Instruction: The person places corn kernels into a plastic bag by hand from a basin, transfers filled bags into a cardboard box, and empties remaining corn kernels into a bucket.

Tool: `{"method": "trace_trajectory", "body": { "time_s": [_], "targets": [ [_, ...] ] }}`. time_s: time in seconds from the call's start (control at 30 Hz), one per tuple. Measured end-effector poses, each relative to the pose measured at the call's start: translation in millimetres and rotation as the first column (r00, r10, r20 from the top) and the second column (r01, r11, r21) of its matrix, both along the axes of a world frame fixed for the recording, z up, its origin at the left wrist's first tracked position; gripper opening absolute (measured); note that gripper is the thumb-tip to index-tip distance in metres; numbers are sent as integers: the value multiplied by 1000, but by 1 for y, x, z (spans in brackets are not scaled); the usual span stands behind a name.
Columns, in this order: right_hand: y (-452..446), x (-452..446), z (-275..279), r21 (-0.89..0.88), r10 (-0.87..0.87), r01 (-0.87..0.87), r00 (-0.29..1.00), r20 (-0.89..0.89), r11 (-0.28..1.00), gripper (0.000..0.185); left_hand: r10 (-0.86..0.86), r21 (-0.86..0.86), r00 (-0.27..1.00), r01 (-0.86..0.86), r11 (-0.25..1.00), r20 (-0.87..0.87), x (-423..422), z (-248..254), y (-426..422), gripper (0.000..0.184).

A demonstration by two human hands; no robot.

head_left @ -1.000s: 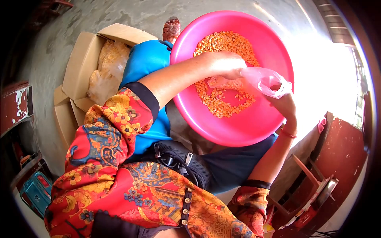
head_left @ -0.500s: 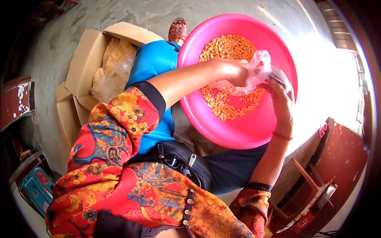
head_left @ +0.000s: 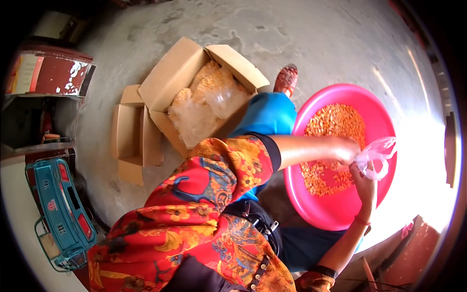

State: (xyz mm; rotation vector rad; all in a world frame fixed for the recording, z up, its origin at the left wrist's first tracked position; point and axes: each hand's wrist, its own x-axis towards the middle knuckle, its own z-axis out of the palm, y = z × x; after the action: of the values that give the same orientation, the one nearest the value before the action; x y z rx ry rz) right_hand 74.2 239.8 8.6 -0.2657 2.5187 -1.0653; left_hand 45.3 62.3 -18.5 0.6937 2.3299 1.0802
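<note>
Head cam: 1 view, first-person, fwd + steeply down, v. wide lens.
Worn at head ht, looking over the shirt (head_left: 185, 209), which is nearest & fills btm ctr/L. L hand (head_left: 344, 150) + R hand (head_left: 366, 186) sit mid-dist., R of ctr, w/ the basin (head_left: 323, 215) under them, seen from above at a slant. Aim is a bit L of basin: box (head_left: 172, 80) falls near ctr, teal case (head_left: 58, 209) at far L edge. Shoe (head_left: 286, 80) & floor (head_left: 326, 44) lie farther off, twd top. Fisheye: edges bow, corners go blk; R side incl. glare (head_left: 421, 170), detail there washed out.
</note>
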Motion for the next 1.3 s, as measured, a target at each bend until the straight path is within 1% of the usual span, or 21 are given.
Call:
{"method": "trace_trajectory", "body": {
  "time_s": [0.13,0.17,0.2,0.27,0.3,0.43,0.5,0.53,0.6,0.73,0.8,0.83,0.87,0.93,0.97,1.0,1.03,1.1,1.13,1.2,1.3],
  "targets": [
    [4,-11,-12,-30,77,-87,966,-246,996,22,59,23,998,-59,998,-9,-6,-15,9,19],
    [8,-13,-6,-104,-44,42,999,-22,994,20,53,37,999,-53,998,-6,-5,-13,8,20],
    [-2,-10,7,-129,-88,85,996,-18,988,17,65,33,998,-65,997,-8,-3,-8,6,20],
    [2,-10,7,-139,-110,107,994,-14,984,14,119,24,970,-127,992,211,0,3,3,22],
    [2,-10,7,-140,-104,101,994,-15,985,14,62,64,993,-69,996,102,-2,-1,4,26],
    [2,-8,7,-192,-151,145,988,-13,971,15,12,44,997,-15,999,80,-1,2,3,28],
    [7,-8,5,-183,-172,167,985,-12,969,16,-172,99,983,166,981,58,-1,8,-2,29],
    [12,-10,-1,-166,-163,154,986,-39,974,15,-172,100,983,166,981,59,-2,7,0,29],
    [14,-12,-1,-149,-153,141,986,-67,979,14,-192,271,977,160,949,96,-3,6,3,30],
    [15,-15,9,-278,-84,71,996,-35,958,11,-107,161,981,81,984,163,0,13,0,30],
    [30,-22,1,-299,-42,25,998,-51,954,11,-45,159,996,32,987,78,-2,-2,9,27],
    [40,-27,-7,-373,-133,108,990,-42,921,13,-45,159,996,31,987,82,-7,-12,15,27],
    [51,-30,-15,-445,-223,187,975,-28,876,15,-33,274,995,6,962,93,-13,-20,19,24],
    [33,-24,13,-446,-262,216,964,-43,869,12,-20,382,995,-21,924,103,-13,-17,15,21],
    [35,-24,16,-435,-305,252,951,-56,865,11,-79,581,910,-191,791,407,-8,-7,8,17],
    [35,-24,19,-424,-348,288,935,-70,858,10,-214,674,737,-407,617,641,-6,5,2,16],
    [35,-24,20,-425,-349,289,935,-68,858,10,-213,672,736,-408,618,642,-8,14,0,16],
    [36,-23,20,-419,-415,344,906,-88,840,10,-9,824,913,-363,435,407,-15,32,-4,20],
    [38,-23,19,-417,-414,345,906,-86,841,10,-10,823,912,-365,434,410,-16,42,-12,20],
    [40,-25,17,-408,-383,318,920,-87,856,10,38,905,934,-355,234,356,-12,60,-36,23],
    [33,-22,20,-414,-352,285,931,-96,864,10,184,916,921,-370,151,342,-9,86,-84,24]
  ]
}}
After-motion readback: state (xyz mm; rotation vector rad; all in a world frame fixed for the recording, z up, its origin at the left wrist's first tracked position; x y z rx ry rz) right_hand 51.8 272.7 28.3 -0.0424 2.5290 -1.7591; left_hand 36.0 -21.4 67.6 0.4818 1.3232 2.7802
